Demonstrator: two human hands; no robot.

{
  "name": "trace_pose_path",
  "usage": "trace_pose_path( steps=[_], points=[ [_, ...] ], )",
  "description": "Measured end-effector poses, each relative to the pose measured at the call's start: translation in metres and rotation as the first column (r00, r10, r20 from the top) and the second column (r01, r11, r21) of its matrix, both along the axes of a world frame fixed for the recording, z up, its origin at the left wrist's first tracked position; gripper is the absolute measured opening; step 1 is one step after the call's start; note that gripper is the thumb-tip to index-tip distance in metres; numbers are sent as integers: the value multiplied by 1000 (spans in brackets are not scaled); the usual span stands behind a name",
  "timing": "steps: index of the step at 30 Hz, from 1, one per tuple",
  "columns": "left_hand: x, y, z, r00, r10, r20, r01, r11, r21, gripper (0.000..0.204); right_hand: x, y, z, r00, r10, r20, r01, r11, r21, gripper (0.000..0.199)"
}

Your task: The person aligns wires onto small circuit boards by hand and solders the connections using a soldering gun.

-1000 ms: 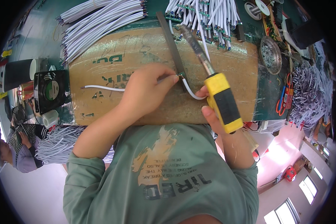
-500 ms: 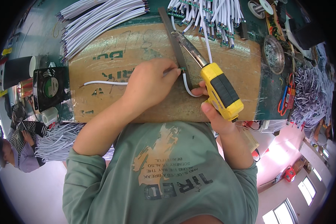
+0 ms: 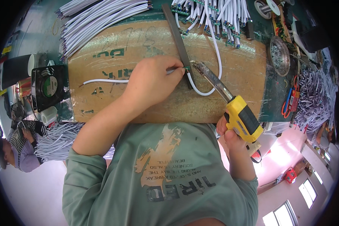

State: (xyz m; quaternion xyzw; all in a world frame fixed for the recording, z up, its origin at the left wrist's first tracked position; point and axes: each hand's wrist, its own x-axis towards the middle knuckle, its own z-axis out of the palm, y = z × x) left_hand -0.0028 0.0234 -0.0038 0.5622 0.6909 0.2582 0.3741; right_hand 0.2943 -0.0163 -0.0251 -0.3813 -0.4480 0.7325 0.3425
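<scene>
My left hand (image 3: 152, 77) is closed in a pinch on a white cable (image 3: 109, 80), whose loose end trails left over the cardboard. At its fingertips, a small green circuit board (image 3: 187, 68) lies against a dark flat bar (image 3: 176, 32). A second white cable (image 3: 204, 94) runs from that board, loops right and rises to the bundle at the back. My right hand (image 3: 231, 137) is wrapped round a yellow and black soldering gun (image 3: 245, 118) near the front edge. The gun's tip points up and left, a little right of the board and apart from it.
Cardboard (image 3: 147, 109) covers the worktop. White cables (image 3: 98, 26) lie at the back left; cables with green boards (image 3: 222, 22) lie at the back right. A black fan (image 3: 48, 88) stands left. A metal dish (image 3: 278, 55) and a solder spool (image 3: 266, 9) sit right. Another person (image 3: 22, 147) is far left.
My right hand has drawn the soldering gun right and toward me, and its fingers are off the looped cable, which now swings wider. My left hand keeps its pinch in nearly the same place.
</scene>
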Motion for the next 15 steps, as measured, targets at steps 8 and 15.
trace_pose_path(
  steps=[8,15],
  points=[
    [-1,-1,-1,1000,12,24,-12,1000,1,22,6,-7,-6,998,48,31,-47,999,-24,28],
    [-1,0,1,1000,10,24,-10,1000,15,22,14,-10,-13,994,39,105,-38,999,-13,26]
  ],
)
